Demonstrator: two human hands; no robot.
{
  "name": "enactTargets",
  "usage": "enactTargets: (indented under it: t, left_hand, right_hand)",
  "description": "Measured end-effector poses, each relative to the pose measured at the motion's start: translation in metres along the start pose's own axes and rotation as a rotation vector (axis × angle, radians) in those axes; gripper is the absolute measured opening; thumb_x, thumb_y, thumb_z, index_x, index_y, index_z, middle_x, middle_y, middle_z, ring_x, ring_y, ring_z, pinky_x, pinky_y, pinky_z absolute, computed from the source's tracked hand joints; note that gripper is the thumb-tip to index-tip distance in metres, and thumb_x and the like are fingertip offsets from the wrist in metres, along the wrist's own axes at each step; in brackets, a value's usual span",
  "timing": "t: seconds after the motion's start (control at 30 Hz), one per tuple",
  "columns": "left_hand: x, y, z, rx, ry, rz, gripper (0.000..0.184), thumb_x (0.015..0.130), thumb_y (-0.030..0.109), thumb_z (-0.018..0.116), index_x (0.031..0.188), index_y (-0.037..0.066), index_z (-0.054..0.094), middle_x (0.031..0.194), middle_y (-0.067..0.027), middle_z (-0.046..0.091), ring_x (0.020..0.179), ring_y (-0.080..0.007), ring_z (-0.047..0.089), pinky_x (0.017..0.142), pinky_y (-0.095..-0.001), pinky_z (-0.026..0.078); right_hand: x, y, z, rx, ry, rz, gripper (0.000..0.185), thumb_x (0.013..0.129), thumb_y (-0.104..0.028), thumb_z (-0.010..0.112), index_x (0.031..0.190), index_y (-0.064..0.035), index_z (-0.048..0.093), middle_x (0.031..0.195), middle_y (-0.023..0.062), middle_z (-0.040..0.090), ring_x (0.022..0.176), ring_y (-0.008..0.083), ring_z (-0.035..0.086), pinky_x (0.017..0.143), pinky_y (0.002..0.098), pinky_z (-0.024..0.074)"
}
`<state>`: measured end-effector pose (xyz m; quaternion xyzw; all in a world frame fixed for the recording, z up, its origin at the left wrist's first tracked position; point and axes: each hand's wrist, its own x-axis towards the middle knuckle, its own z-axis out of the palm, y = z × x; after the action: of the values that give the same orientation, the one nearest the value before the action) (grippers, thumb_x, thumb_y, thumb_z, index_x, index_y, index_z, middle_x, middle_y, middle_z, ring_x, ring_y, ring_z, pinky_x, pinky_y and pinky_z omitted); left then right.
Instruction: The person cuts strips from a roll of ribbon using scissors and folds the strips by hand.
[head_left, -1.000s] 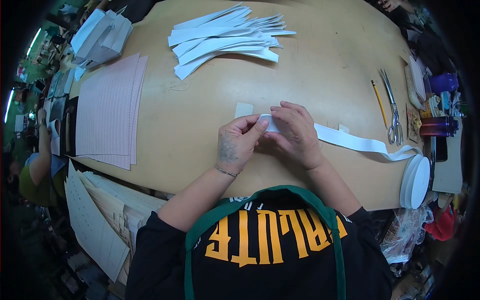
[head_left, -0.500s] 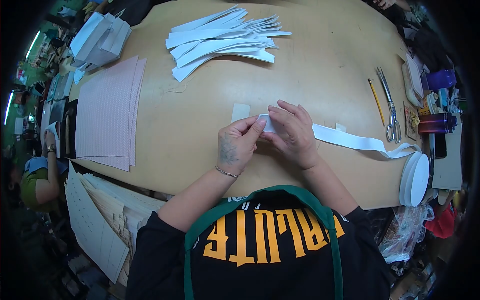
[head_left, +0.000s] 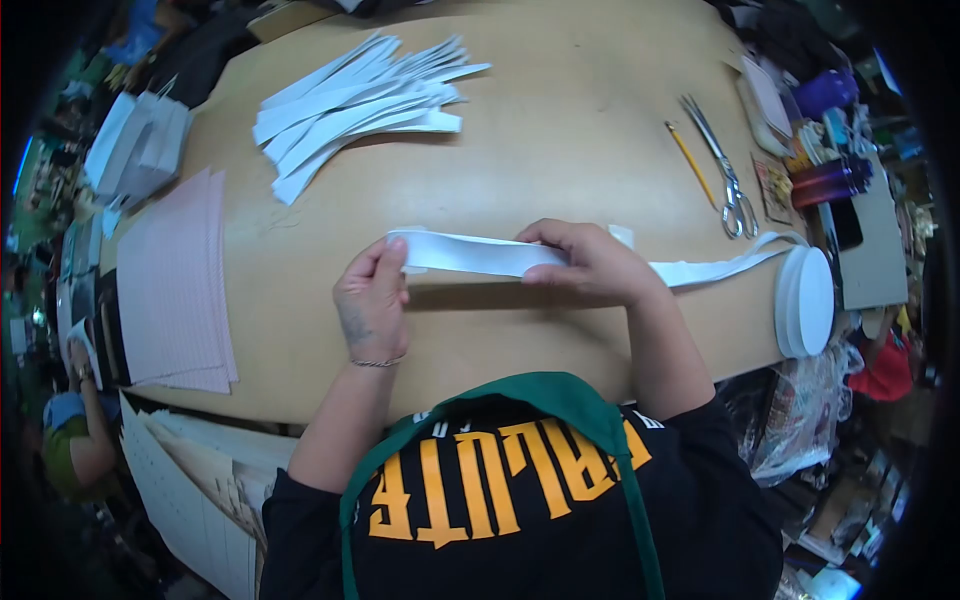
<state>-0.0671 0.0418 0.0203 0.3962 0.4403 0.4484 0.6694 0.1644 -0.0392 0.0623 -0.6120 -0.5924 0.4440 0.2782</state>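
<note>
A white band (head_left: 465, 254) is stretched between my two hands above the table. My left hand (head_left: 375, 295) pinches its left end between thumb and fingers. Farther right, my right hand (head_left: 590, 262) is closed round the band, thumb below and fingers above. From there the band runs right to a white roll (head_left: 806, 302) standing at the table's right edge. Small pale pieces lie on the table, one (head_left: 621, 236) behind my right hand and another partly hidden under the band near my left hand.
White strips (head_left: 360, 105) lie piled at the back left. Pinkish sheets (head_left: 172, 285) and a white bag (head_left: 137, 150) are at the left. A pencil (head_left: 690, 165) and scissors (head_left: 727, 175) lie at the right, near a dark bottle (head_left: 832, 181). Another person's arm (head_left: 92, 420) shows far left.
My hands have moved apart, my left hand going left with the band's end, so a longer stretch of band shows between them. The whole view has shifted.
</note>
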Motion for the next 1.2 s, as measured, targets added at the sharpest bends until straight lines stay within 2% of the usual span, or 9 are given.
enactTargets:
  t: [0.2,0.3,0.4,0.47,0.57,0.67,0.97,1.07,1.2]
  left_hand:
    - [-0.011,-0.008,0.017,0.365,-0.084,-0.054,0.019,0.084,0.016,0.068,0.09,-0.002,0.068,0.066,0.0036,0.057,0.054,-0.0012,0.042,0.047,-0.0174,0.034]
    - [-0.01,-0.009,0.024,0.423,-0.154,-0.07,0.02,0.084,0.016,0.068,0.088,-0.003,0.068,0.066,0.004,0.056,0.055,-0.0013,0.043,0.048,-0.0176,0.034]
    - [-0.006,-0.01,0.021,0.42,-0.132,-0.077,0.019,0.084,0.016,0.068,0.088,-0.003,0.068,0.067,0.0029,0.058,0.057,-0.0018,0.046,0.05,-0.0178,0.036]
    - [-0.006,-0.009,0.02,0.395,-0.122,-0.085,0.019,0.084,0.015,0.068,0.088,-0.003,0.068,0.068,0.0024,0.059,0.058,-0.0021,0.047,0.051,-0.018,0.037]
    - [-0.004,-0.008,0.02,0.378,-0.123,-0.08,0.019,0.084,0.015,0.068,0.089,-0.003,0.068,0.068,0.0015,0.061,0.059,-0.0026,0.049,0.053,-0.0185,0.039]
    - [-0.001,-0.009,0.016,0.452,-0.127,-0.045,0.02,0.084,0.014,0.066,0.09,-0.005,0.068,0.069,0.0006,0.062,0.06,-0.0033,0.05,0.055,-0.0195,0.041]
    - [0.017,-0.011,-0.003,0.494,-0.104,-0.029,0.02,0.083,0.012,0.066,0.094,-0.004,0.067,0.069,-0.0045,0.064,0.061,-0.0072,0.055,0.057,-0.0223,0.045]
    - [0.018,-0.022,-0.008,0.635,-0.121,0.257,0.021,0.082,0.011,0.066,0.095,-0.005,0.064,0.071,-0.0103,0.065,0.06,-0.0148,0.06,0.059,-0.0267,0.048]
    - [0.015,-0.009,-0.015,0.858,-0.112,0.382,0.018,0.08,0.01,0.068,0.093,-0.002,0.065,0.078,-0.0086,0.062,0.061,-0.0146,0.058,0.058,-0.0253,0.047]
  right_hand:
    - [-0.027,0.017,-0.048,-0.255,0.039,0.371,0.026,0.081,-0.024,0.067,0.094,-0.001,0.063,0.084,0.0151,0.065,0.081,0.0297,0.062,0.075,0.0342,0.048]
    - [-0.018,0.012,-0.038,-0.513,0.112,0.549,0.026,0.076,-0.021,0.069,0.093,-0.0025,0.063,0.095,0.0137,0.064,0.091,0.0299,0.06,0.082,0.0384,0.0459]
    - [-0.011,0.008,-0.004,-0.894,0.401,-0.005,0.03,0.071,-0.021,0.071,0.095,-0.0057,0.061,0.112,0.0122,0.059,0.107,0.0297,0.053,0.092,0.0438,0.04]
    - [0.002,0.007,0.023,-0.63,0.305,-0.386,0.041,0.065,-0.018,0.076,0.1,-0.0089,0.057,0.124,0.0115,0.052,0.112,0.0296,0.049,0.096,0.0433,0.0367]
    - [0.022,0.015,0.058,-0.495,0.377,-0.571,0.036,0.066,-0.016,0.076,0.095,-0.0075,0.056,0.116,0.0126,0.057,0.1,0.0309,0.055,0.089,0.0411,0.0425]
    - [0.033,0.034,0.065,-0.298,0.375,-0.508,0.033,0.067,-0.012,0.074,0.092,-0.0059,0.055,0.11,0.014,0.058,0.097,0.0315,0.055,0.086,0.0409,0.0442]
    - [0.055,0.025,0.071,-0.35,0.391,-0.617,0.027,0.068,-0.011,0.072,0.09,-0.0059,0.058,0.103,0.0103,0.059,0.088,0.0286,0.056,0.075,0.0374,0.0474]
    - [0.057,0.026,0.075,-0.481,0.389,-0.596,0.023,0.068,-0.008,0.074,0.088,-0.0054,0.062,0.101,0.0104,0.061,0.082,0.0265,0.057,0.071,0.0358,0.0484]
    - [0.055,0.029,0.073,-0.551,0.369,-0.554,0.015,0.071,-0.014,0.07,0.084,-0.0097,0.063,0.102,0.0044,0.06,0.085,0.0237,0.055,0.071,0.0359,0.0462]
